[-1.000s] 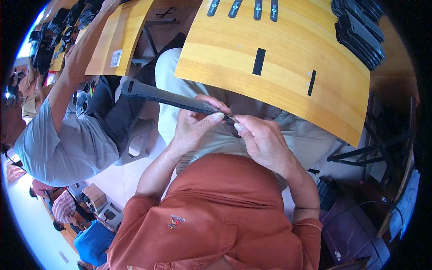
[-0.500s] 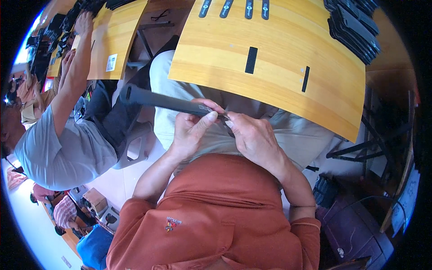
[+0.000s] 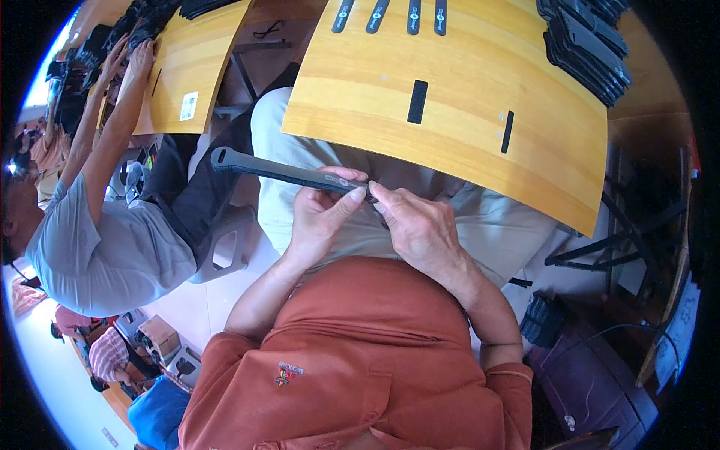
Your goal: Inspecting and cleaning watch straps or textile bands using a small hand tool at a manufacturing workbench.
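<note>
A long dark grey strap point(image 3: 277, 169) with a slot in its rounded far end stretches leftward above my lap. My left hand point(image 3: 321, 221) grips it near its right end, thumb on top and fingers beneath. Pressed close to that same end, my right hand point(image 3: 420, 225) pinches it between thumb and fingertips. Part of this end is covered by my fingers, so I cannot make out its exact shape. Both hands are just off the near edge of the wooden table point(image 3: 465, 120).
Several dark straps point(image 3: 413, 16) lie in a row at the table's far side. Two black strips point(image 3: 418, 102) lie nearer. Dark straps are piled point(image 3: 589, 56) at the far right. A co-worker point(image 3: 112, 240) reaches over another table point(image 3: 176, 75) on the left.
The strap has turned slightly, showing more of its edge, and its slotted end has shifted a little right. My right fingertips have moved slightly left. The co-worker's hands have shifted.
</note>
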The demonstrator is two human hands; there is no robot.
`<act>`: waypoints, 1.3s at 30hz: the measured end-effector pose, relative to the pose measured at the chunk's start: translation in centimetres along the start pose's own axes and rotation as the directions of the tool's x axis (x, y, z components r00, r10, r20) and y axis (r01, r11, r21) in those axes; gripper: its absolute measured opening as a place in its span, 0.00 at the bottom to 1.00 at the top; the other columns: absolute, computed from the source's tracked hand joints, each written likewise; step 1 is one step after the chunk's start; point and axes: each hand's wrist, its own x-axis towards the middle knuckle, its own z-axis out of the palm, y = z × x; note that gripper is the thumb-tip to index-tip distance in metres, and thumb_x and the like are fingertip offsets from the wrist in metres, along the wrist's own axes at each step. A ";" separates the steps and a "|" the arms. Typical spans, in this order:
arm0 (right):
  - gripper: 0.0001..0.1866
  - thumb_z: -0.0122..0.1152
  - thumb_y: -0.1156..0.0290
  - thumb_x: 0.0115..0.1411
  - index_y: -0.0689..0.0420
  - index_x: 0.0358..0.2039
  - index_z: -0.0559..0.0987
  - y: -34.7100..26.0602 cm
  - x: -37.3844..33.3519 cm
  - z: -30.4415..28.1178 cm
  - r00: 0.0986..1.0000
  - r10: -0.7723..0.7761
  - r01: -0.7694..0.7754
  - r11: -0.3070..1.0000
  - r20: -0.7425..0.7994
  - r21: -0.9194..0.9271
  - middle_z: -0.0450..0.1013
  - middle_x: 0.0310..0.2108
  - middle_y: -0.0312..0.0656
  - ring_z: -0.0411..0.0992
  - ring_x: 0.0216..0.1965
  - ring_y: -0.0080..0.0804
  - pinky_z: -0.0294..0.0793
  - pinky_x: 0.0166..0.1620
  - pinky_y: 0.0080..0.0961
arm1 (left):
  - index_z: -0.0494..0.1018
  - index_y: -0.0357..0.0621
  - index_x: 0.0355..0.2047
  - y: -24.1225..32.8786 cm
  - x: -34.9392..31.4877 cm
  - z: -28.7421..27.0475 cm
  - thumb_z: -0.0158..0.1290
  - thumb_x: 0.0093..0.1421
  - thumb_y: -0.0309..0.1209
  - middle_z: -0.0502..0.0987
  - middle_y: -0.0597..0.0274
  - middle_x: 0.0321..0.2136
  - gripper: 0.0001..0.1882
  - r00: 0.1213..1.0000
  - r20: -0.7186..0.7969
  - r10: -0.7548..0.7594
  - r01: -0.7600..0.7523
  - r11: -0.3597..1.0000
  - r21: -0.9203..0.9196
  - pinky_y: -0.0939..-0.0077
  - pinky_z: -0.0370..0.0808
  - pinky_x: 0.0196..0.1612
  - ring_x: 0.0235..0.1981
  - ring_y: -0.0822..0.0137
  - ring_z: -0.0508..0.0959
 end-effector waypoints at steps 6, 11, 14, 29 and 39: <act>0.17 0.57 0.75 0.61 0.56 0.52 0.79 -0.7 -0.1 -0.5 0.999 0.025 -0.024 0.999 0.036 -0.027 0.74 0.28 0.44 0.78 0.26 0.45 0.78 0.28 0.40 | 0.69 0.37 0.51 0.4 -0.5 0.1 0.61 0.62 0.20 0.78 0.58 0.45 0.18 1.000 0.016 -0.006 0.005 0.998 0.065 0.75 0.77 0.53 0.47 0.70 0.79; 0.16 0.57 0.74 0.62 0.54 0.51 0.80 -0.1 -0.4 -2.0 0.989 -0.007 0.006 1.000 0.146 0.008 0.74 0.28 0.42 0.77 0.25 0.45 0.77 0.27 0.41 | 0.70 0.37 0.51 1.6 -0.3 -1.3 0.62 0.61 0.19 0.78 0.60 0.45 0.19 0.958 0.210 -0.193 0.157 0.971 0.179 0.74 0.77 0.54 0.48 0.70 0.78; 0.15 0.58 0.73 0.61 0.53 0.48 0.82 0.2 -0.3 -2.9 0.965 -0.036 0.033 0.999 0.262 0.015 0.75 0.28 0.41 0.77 0.26 0.44 0.76 0.26 0.41 | 0.71 0.38 0.50 3.2 0.1 -1.6 0.62 0.60 0.19 0.78 0.61 0.45 0.19 0.901 0.339 -0.269 0.154 0.932 0.329 0.73 0.77 0.54 0.49 0.70 0.78; 0.14 0.61 0.74 0.59 0.55 0.47 0.82 0.9 -0.7 -2.5 0.958 -0.043 0.001 0.989 0.285 0.145 0.74 0.27 0.43 0.77 0.30 0.44 0.76 0.32 0.39 | 0.72 0.39 0.47 3.2 0.8 -1.7 0.64 0.60 0.22 0.77 0.67 0.41 0.17 0.862 0.366 -0.349 0.274 0.931 0.243 0.77 0.76 0.49 0.44 0.75 0.77; 0.17 0.74 0.77 0.54 0.58 0.46 0.84 1.2 -1.2 0.3 0.998 0.058 -0.066 0.900 0.031 0.430 0.76 0.30 0.42 0.76 0.29 0.31 0.74 0.30 0.28 | 0.71 0.41 0.48 2.6 0.7 -1.7 0.63 0.60 0.21 0.78 0.68 0.39 0.17 0.865 0.346 -0.365 0.318 0.930 0.185 0.81 0.77 0.47 0.43 0.77 0.78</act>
